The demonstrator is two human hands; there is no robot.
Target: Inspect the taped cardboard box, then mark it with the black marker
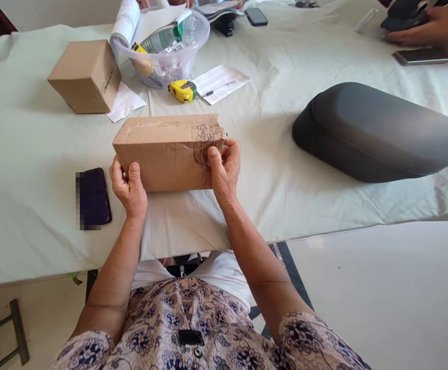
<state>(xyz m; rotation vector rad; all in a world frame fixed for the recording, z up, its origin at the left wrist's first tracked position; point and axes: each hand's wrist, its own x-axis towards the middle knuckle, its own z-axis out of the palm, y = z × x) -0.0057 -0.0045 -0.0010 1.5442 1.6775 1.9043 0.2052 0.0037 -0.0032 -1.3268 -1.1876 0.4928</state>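
A long brown cardboard box (166,159) is in front of me on the cloth, with dark scribbled loops on its right end. My left hand (129,187) grips its lower left corner, thumb on the near side and fingers round the end. At the other end my right hand (226,167) clasps the box, its thumb pressed on the near face over the scribbles. The box's underside is hidden, so I cannot tell whether it rests fully on the table. Left of my left hand lies a dark smartphone (93,198).
Behind the box stand a smaller cardboard box (83,77), a plastic basin (181,64) of bottles and papers, a yellow tape measure (183,91) and a paper with a pen (220,88). A black padded seat (381,131) lies right. Another person's hand (435,31) is at the far right.
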